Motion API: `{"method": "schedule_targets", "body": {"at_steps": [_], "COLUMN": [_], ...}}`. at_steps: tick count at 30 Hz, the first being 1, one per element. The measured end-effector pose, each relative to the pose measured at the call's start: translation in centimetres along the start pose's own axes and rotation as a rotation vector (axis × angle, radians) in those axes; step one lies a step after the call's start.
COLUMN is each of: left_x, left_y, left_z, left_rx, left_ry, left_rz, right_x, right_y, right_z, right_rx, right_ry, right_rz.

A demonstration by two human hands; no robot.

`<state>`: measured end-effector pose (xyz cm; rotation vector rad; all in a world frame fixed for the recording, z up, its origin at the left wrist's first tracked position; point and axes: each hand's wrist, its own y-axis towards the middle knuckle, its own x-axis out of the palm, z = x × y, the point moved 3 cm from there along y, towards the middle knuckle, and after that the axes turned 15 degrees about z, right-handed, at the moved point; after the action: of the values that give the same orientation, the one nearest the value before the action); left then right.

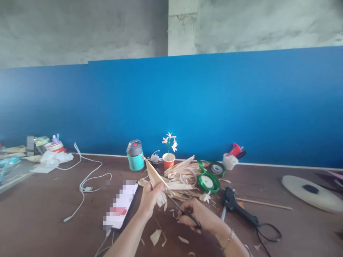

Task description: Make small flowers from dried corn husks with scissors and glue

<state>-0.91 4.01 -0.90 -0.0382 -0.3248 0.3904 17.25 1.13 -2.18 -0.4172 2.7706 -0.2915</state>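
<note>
My left hand (150, 197) is closed on a long, pale dried husk (153, 174), whose narrow tip points up and to the left. In my right hand (197, 215) are black-handled scissors (190, 216), their blades reaching up-left to the lower edge of the husk, beside my left fingers. Behind my hands lies a pile of dried husks (184, 169), with a green ribbon roll (207, 182) at its right. A small white flower (205, 197) rests in front of the roll. Husk scraps (155, 237) are scattered below my hands.
A phone (122, 205) lies left of my left arm, near white cables (83, 182). Behind stand a teal flask (135, 157) and a red cup (168, 162) with flowers. A black glue gun (239, 207), a stick (264, 203) and a round disc (312, 192) are at right.
</note>
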Motion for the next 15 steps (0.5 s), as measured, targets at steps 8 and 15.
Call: {"method": "schedule_targets", "body": {"at_steps": [8,15], "left_x": [0.0,-0.3], "left_y": [0.0,0.2], "left_z": [-0.2,0.1], "left_rx": [0.017,0.060], "left_ry": [0.003,-0.043], "left_rz": [0.014,0.052], "right_x": [0.0,0.1], "right_y": [-0.8,-0.6], "right_z": [-1.7,-1.1], "right_rx": [0.019,0.036], "right_ry": [-0.039,0.004], "right_rz": [0.005,-0.024]}}
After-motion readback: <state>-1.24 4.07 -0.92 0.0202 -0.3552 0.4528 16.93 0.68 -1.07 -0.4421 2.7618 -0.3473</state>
